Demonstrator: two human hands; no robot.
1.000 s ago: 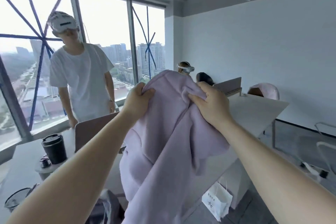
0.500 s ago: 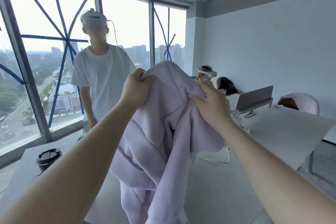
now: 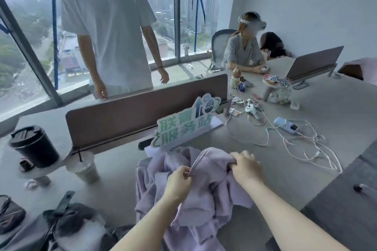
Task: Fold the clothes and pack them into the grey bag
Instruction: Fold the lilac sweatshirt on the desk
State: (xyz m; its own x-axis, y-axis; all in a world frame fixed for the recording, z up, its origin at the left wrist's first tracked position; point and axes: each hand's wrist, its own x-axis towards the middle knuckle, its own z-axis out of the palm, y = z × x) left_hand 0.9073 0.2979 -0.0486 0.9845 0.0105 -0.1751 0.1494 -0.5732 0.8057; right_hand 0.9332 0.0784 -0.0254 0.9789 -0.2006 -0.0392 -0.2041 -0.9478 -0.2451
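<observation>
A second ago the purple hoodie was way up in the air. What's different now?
Both hands brought the purple hoodie down; it now lies bunched on the grey table near the green sign. The left hand now pinches its zipper edge. The right hand kept its fingers curled in the fabric; nothing was let go.

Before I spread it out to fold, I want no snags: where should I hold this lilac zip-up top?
Probably keep to the zipper edge, the one firm straight line in the crumpled lilac zip-up top. The left hand already pinches it from the near side; the right hand grips bunched cloth further right. Pull apart from above, away from the standing sign behind.
</observation>
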